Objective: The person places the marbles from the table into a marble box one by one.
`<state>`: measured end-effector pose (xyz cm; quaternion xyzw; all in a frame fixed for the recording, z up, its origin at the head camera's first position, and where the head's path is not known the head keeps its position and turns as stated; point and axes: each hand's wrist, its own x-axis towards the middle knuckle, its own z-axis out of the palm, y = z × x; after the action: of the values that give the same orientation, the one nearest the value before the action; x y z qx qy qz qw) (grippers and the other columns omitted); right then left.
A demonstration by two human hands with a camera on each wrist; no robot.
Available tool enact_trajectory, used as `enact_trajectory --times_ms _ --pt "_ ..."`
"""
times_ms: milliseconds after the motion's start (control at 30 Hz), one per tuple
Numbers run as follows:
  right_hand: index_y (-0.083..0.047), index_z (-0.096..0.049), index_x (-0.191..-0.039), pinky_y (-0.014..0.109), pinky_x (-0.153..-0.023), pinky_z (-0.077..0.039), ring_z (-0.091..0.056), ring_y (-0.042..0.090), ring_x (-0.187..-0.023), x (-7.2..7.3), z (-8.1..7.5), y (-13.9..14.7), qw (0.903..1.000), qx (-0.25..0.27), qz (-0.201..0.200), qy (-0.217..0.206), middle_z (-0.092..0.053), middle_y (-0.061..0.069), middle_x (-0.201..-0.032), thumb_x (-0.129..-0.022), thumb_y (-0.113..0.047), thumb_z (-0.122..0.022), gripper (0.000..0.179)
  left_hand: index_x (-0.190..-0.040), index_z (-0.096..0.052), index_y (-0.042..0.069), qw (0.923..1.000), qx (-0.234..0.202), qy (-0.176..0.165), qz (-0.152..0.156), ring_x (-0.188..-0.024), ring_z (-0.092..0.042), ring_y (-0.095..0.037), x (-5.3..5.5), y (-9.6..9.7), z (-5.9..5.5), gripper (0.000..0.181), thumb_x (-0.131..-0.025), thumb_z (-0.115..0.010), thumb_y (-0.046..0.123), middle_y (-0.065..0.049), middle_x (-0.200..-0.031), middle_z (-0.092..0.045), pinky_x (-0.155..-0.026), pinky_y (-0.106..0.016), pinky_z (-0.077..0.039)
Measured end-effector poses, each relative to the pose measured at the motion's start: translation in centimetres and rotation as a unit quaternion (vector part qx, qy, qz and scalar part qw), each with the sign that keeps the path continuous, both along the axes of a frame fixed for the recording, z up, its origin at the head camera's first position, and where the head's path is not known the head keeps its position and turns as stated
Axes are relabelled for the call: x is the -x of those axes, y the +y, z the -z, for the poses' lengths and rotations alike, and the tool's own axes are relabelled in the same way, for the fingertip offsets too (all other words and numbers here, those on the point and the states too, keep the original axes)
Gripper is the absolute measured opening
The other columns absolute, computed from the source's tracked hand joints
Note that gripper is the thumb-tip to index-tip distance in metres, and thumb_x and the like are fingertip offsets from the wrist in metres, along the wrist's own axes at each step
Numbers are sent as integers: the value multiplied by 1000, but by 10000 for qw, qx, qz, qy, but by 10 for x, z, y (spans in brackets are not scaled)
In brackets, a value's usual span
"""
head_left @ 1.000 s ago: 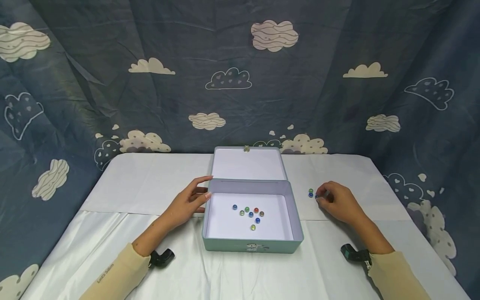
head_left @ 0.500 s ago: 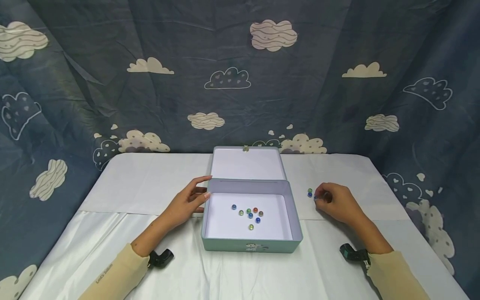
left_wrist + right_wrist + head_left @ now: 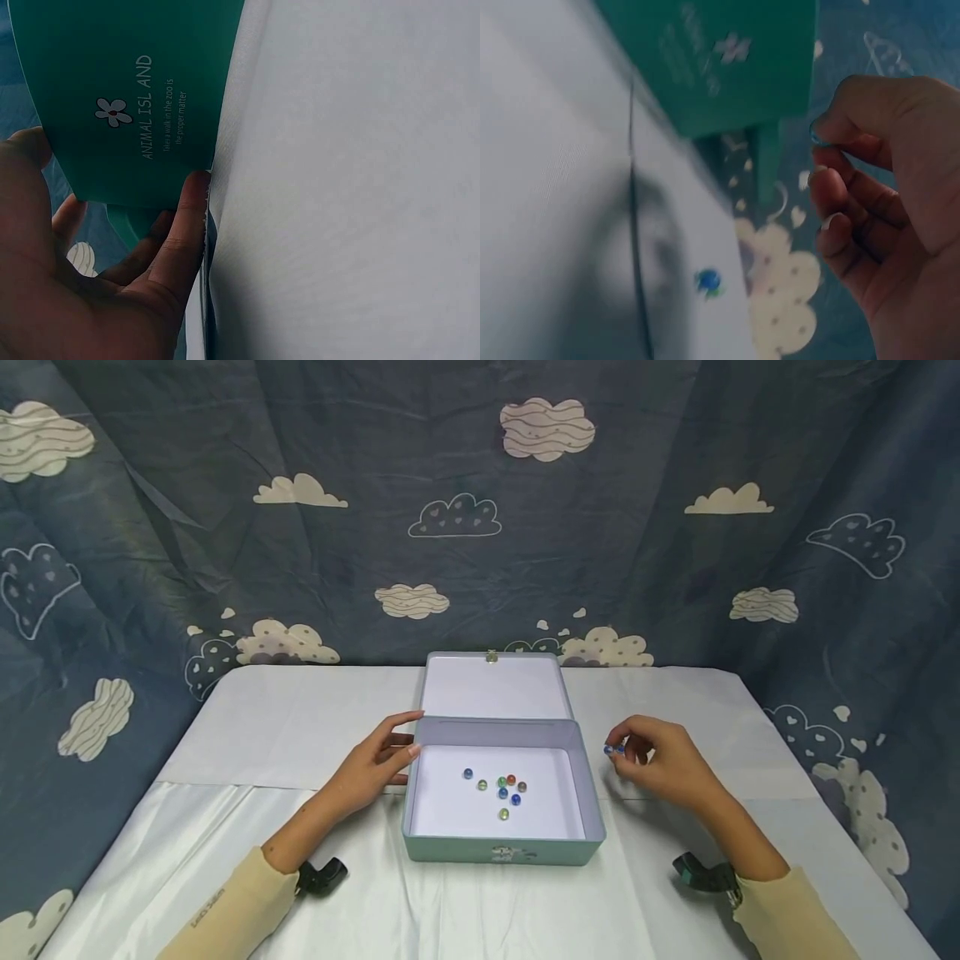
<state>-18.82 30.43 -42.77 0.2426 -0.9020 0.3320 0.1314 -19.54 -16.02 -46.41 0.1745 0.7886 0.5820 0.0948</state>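
Observation:
Between thumb and fingertip, my right hand (image 3: 663, 760) pinches a blue glass marble (image 3: 608, 749), lifted right of the box; the right wrist view shows that marble (image 3: 815, 135) partly covered by the fingers. Under it, a blue marble (image 3: 709, 280) and a partly hidden green one lie on the table. My left hand (image 3: 372, 767) rests along the left side of an open green tin box (image 3: 504, 850), its thumb at the rim and fingers extended against the wall (image 3: 127, 161). Several coloured marbles, such as a red one (image 3: 511, 779), sit on the box's white floor.
The hinged lid (image 3: 495, 687) is laid back behind the box, with a small clasp (image 3: 492, 657) at its far edge. A white cloth (image 3: 300, 693) covers the table. A dark cloud-patterned curtain (image 3: 337, 552) hangs behind and at both sides.
My right hand has picked up a blue marble from the table and moved up and left with it. Inside the box, a few marbles have shifted slightly. The left hand stays at the box.

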Motion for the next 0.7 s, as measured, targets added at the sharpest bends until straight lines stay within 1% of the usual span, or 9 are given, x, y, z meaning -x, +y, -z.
enact_trajectory --times_ms 100,233,467,600,700 --pt "-19 -74 -100 28 -59 -53 -59 12 -70 -6 -8 -9 9998 100 -188 5 -67 -9 -87 -83 6 -82 31 -161 -40 40 10000 -2 -7 36 -134 -61 -38 0 0 -1 56 -110 -62 39 -21 -151 -53 -89 -42 -65" --pt "-21 -74 -100 27 -60 -53 -58 12 -71 -11 -14 -19 9994 108 -325 43 -66 -12 -88 -83 7 -82 34 -161 -40 41 10000 8 10 26 -134 -61 -38 0 0 -2 56 -110 -62 39 -21 -151 -53 -89 -43 -65" --pt "-23 -74 -99 31 -58 -51 -58 11 -72 -14 -14 -24 9989 100 -452 79 -65 -13 -87 -84 6 -82 34 -161 -40 39 10000 -32 -40 26 -135 -60 -40 0 0 -3 56 -110 -62 38 -22 -151 -52 -90 -42 -65" --pt "-22 -74 -100 28 -59 -52 -58 13 -72 -14 -13 -24 9983 120 -572 40 -68 -9 -89 -85 5 -81 32 -162 -39 38 10000 -27 -31 43 -135 -60 -40 -1 0 -3 56 -110 -61 38 -23 -151 -51 -90 -42 -65" --pt "-22 -74 -100 27 -60 -52 -59 13 -73 -14 -13 -24 9980 136 -618 26 -69 -7 -90 -85 5 -81 32 -162 -39 39 10000 -28 -10 52 -134 -60 -39 -1 1 -4 56 -110 -61 37 -22 -151 -52 -90 -41 -65"
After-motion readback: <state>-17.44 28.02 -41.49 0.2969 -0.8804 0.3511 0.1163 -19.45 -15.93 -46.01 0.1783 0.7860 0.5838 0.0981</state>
